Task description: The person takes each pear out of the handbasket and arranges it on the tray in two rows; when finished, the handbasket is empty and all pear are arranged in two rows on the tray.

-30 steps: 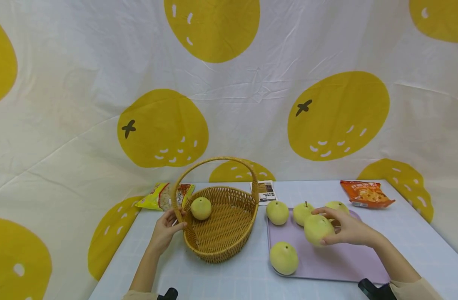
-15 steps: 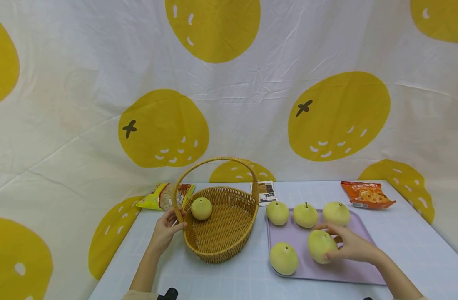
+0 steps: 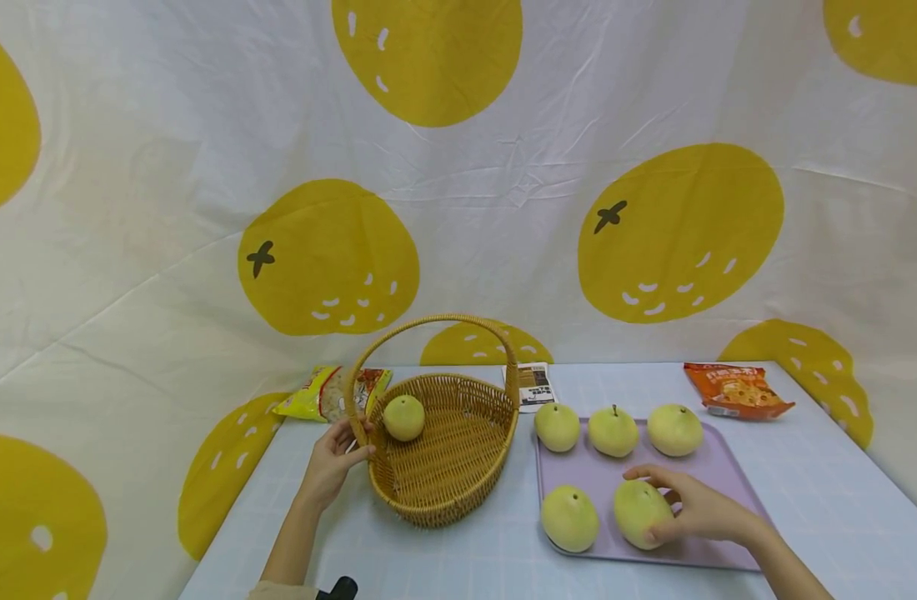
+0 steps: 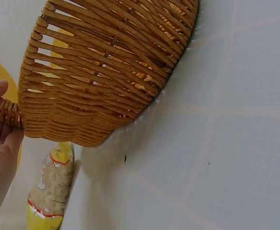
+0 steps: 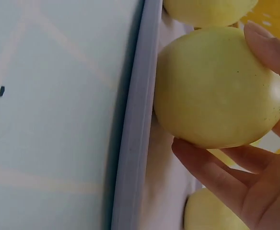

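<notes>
My left hand [image 3: 331, 467] grips the base of the handle of a wicker basket [image 3: 443, 508], at its left side. One round yellow-green pear [image 3: 403, 418] lies inside the basket. My right hand [image 3: 699, 504] holds another pear [image 3: 640, 514] by its sides, low over the front of a lilac tray [image 3: 717, 475]. The thumb and fingers curl round this pear [image 5: 216, 86] in the right wrist view; whether it touches the tray I cannot tell. A front-left pear [image 3: 569, 518] sits beside it. Along the tray's back stand a left pear [image 3: 557, 427], a stemmed pear [image 3: 613, 431] and a right pear [image 3: 674, 430].
A yellow snack bag [image 3: 316, 396] lies behind the basket at the left. An orange snack bag [image 3: 736, 390] rests at the back right. Between them is a small printed packet [image 3: 535, 386]. A patterned cloth [image 3: 496, 233] hangs behind the table.
My right hand has brought the pear from over the tray's middle down and toward the front edge, uncovering the back-right pear. The left hand and basket have stayed put.
</notes>
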Motion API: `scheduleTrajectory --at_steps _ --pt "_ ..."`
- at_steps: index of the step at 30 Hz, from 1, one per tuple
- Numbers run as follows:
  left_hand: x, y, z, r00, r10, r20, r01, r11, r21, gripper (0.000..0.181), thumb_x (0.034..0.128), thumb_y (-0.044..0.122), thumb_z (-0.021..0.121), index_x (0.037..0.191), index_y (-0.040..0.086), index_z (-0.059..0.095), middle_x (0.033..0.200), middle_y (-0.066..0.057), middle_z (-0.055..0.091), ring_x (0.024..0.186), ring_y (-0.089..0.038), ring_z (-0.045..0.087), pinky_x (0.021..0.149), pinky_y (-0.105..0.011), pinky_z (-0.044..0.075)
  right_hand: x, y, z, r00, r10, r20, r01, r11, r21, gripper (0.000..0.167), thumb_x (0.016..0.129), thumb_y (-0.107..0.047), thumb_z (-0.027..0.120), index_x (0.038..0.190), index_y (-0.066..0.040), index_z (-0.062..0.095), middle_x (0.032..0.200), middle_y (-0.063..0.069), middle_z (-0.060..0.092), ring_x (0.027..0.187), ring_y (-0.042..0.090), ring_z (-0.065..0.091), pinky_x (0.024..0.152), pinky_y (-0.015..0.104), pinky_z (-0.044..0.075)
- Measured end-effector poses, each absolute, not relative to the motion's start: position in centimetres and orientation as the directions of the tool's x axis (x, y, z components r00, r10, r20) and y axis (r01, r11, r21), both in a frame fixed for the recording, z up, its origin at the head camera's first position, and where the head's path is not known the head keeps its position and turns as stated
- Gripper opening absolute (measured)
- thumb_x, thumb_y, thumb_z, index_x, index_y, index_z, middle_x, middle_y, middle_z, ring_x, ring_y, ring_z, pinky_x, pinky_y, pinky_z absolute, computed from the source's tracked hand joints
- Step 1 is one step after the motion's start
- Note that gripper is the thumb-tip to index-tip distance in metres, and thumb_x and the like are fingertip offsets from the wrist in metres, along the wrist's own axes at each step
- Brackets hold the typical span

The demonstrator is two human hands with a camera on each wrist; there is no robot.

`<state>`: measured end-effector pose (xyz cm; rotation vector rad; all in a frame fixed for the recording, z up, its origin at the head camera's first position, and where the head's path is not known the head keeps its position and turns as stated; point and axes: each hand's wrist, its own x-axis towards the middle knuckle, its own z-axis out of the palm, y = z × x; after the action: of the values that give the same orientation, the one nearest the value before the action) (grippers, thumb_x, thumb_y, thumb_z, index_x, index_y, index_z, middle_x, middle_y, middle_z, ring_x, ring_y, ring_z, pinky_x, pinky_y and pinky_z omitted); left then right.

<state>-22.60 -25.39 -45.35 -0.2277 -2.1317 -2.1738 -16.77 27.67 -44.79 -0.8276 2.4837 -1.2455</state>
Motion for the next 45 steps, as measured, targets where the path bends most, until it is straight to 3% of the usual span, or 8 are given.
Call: scheduleTrajectory --at_steps 7,19,21,24,28,30,34,45 --pt "-22.6 -25.4 -45.4 -0.986 0.035 0.164 0.163 -0.023 0.986 0.055 0.0783 -0.013 0.066 0.128 -0.006 0.043 0.119 -0.02 0.056 0.112 -0.014 0.054 0.092 -0.02 0.048 -16.5 27.5 -45.0 -0.809 -0.587 0.008 -0.34 0.457 -0.822 0.061 0.075 -0.014 0.077 0.126 0.0 0.047 0.123 0.019 0.053 0.1 0.007 0.052 0.072 0.024 0.048" --pt "-22.7 -25.1 -45.3 -0.988 0.032 0.154 0.153 -0.031 0.988 0.057 0.0785 -0.014 0.064 0.129 -0.01 0.04 0.125 -0.028 0.05 0.11 -0.01 0.055 0.092 -0.019 0.048 -16.2 27.5 -45.5 -0.785 -0.619 0.014 -0.356 0.433 -0.828 0.063 0.074 -0.014 0.077 0.126 -0.003 0.045 0.123 -0.01 0.051 0.108 -0.003 0.044 0.077 0.024 0.046" --pt "-22.6 -25.1 -45.3 -0.987 0.032 0.156 0.155 -0.03 0.987 0.056 0.0784 -0.014 0.064 0.129 -0.009 0.041 0.125 -0.028 0.049 0.11 -0.01 0.055 0.091 -0.019 0.049 -16.3 27.6 -45.3 -0.779 -0.627 0.013 -0.365 0.437 -0.822 0.063 0.075 -0.014 0.077 0.127 -0.003 0.045 0.124 -0.008 0.051 0.108 -0.003 0.044 0.077 0.024 0.046" --pt "-22.6 -25.1 -45.2 -0.987 0.029 0.155 0.154 -0.033 0.987 0.055 0.0781 -0.014 0.065 0.128 -0.007 0.043 0.125 -0.029 0.049 0.11 -0.011 0.055 0.091 -0.019 0.049 -16.5 27.8 -45.0 -0.771 -0.637 0.002 -0.373 0.448 -0.812 0.064 0.076 -0.014 0.076 0.13 -0.003 0.044 0.128 0.007 0.052 0.11 0.003 0.048 0.076 0.024 0.048" --pt "-22.5 -25.2 -45.2 -0.988 0.033 0.153 0.152 -0.03 0.988 0.057 0.0788 -0.014 0.064 0.13 -0.008 0.04 0.126 -0.029 0.048 0.111 -0.011 0.054 0.09 -0.02 0.049 -16.9 27.7 -44.0 -0.774 -0.633 -0.024 -0.347 0.455 -0.82 0.067 0.08 -0.014 0.073 0.136 0.002 0.038 0.127 0.033 0.047 0.11 0.034 0.054 0.074 0.032 0.053" --pt "-22.5 -25.2 -45.3 -0.988 0.034 0.149 0.148 -0.03 0.988 0.059 0.0792 -0.014 0.064 0.132 -0.011 0.038 0.128 -0.029 0.047 0.111 -0.011 0.054 0.09 -0.02 0.05 -17.2 27.5 -43.3 -0.786 -0.618 -0.02 -0.34 0.459 -0.821 0.067 0.082 -0.015 0.071 0.136 0.005 0.037 0.125 0.036 0.046 0.106 0.047 0.053 0.074 0.039 0.053" --pt "-22.5 -25.3 -45.3 -0.989 0.033 0.144 0.143 -0.027 0.989 0.061 0.0792 -0.014 0.064 0.133 -0.013 0.035 0.128 -0.029 0.046 0.11 -0.01 0.054 0.088 -0.02 0.05 -18.1 26.7 -41.7 -0.816 -0.578 0.033 -0.378 0.489 -0.786 0.062 0.084 -0.017 0.07 0.133 0.005 0.04 0.123 0.033 0.05 0.107 0.048 0.052 0.077 0.051 0.051" --pt "-22.5 -25.3 -45.2 -0.99 0.043 0.131 0.13 -0.024 0.991 0.063 0.0799 -0.009 0.066 0.134 -0.013 0.035 0.126 -0.024 0.051 0.113 -0.012 0.052 0.095 -0.017 0.045 -20.8 23.7 -37.6 -0.795 -0.601 0.087 -0.464 0.509 -0.725 0.057 0.085 -0.024 0.07 0.132 -0.003 0.045 0.123 0.024 0.056 0.109 0.045 0.052 0.083 0.056 0.049"
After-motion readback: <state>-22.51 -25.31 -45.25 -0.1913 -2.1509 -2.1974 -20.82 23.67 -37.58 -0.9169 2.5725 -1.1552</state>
